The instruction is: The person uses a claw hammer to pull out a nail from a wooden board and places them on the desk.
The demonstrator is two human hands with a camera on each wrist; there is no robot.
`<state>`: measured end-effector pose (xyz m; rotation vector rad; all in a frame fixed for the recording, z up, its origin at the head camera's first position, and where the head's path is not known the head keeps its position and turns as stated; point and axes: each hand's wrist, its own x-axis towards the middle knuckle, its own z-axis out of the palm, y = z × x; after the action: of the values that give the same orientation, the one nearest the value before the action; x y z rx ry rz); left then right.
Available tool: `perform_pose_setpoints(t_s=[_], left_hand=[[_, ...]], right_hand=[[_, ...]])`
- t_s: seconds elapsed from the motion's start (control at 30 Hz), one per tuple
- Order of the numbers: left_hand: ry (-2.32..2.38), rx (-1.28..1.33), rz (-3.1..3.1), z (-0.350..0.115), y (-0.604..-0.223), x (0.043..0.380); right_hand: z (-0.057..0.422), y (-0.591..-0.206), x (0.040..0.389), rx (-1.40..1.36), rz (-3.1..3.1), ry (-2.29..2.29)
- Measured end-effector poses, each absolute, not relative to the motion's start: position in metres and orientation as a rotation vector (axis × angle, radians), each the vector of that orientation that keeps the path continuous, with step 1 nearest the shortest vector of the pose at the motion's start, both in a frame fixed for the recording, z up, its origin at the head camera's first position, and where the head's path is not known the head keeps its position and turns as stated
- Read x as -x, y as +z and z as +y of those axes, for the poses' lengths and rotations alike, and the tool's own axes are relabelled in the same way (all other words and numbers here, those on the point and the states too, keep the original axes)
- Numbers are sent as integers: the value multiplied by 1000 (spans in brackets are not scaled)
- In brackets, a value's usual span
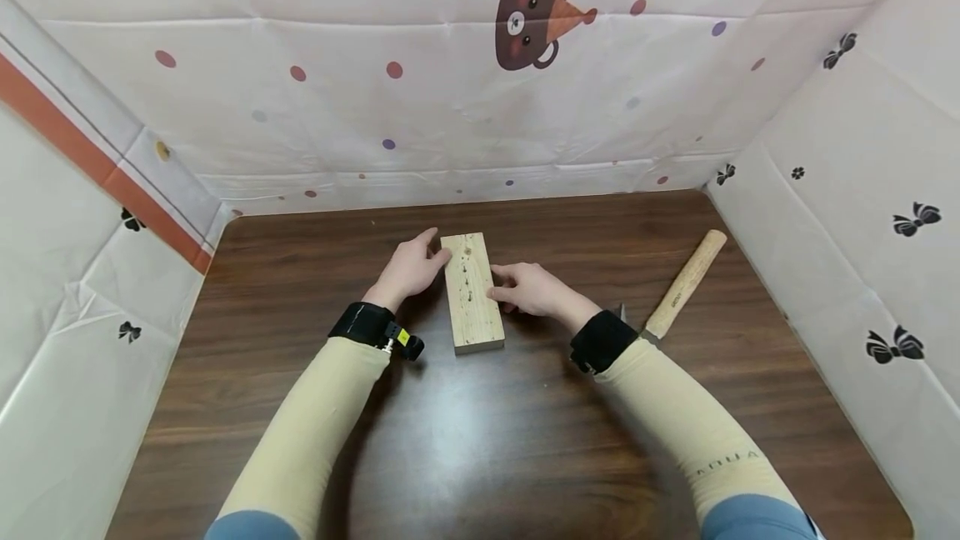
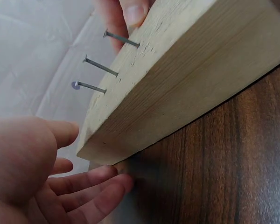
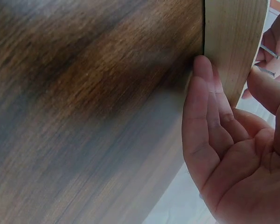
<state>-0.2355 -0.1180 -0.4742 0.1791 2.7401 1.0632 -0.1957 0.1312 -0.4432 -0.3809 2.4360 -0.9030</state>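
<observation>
A pale wooden block [image 1: 477, 325] lies flat on the dark table, its long side running away from me. Three nails stand partway out of its upper face; the left wrist view shows one nail [image 2: 99, 66] between two others. At the far left corner, my left hand [image 1: 411, 270] has its thumb on the block's edge, its other fingers loosely extended beside the block. My right hand [image 1: 534, 290] is at the right side, thumb at the top edge. In the right wrist view, its extended fingers [image 3: 203, 116] lie against the block's side, close to the tabletop.
A hammer with a wooden handle [image 1: 686, 283] lies at the right, its metal head mostly hidden behind my right wrist. The brown wood-grain table [image 1: 450, 457] is bordered by white patterned sheets [image 1: 360, 107] at the back and both sides.
</observation>
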Motion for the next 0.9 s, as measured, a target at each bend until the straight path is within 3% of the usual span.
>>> perform_pose_setpoints(t_s=[0.23, 0.4, 0.7, 0.9], left_hand=[[1022, -198, 2743, -117, -479, 239], [1044, -216, 2715, -117, -482, 242], [1060, -232, 2675, -116, -482, 243], [1054, -229, 2671, -116, -482, 242]], right_hand=[[139, -440, 197, 457, 2494, -874], [185, -430, 208, 413, 2640, -876], [316, -404, 214, -99, 2838, -692], [376, -419, 205, -561, 2836, -507]])
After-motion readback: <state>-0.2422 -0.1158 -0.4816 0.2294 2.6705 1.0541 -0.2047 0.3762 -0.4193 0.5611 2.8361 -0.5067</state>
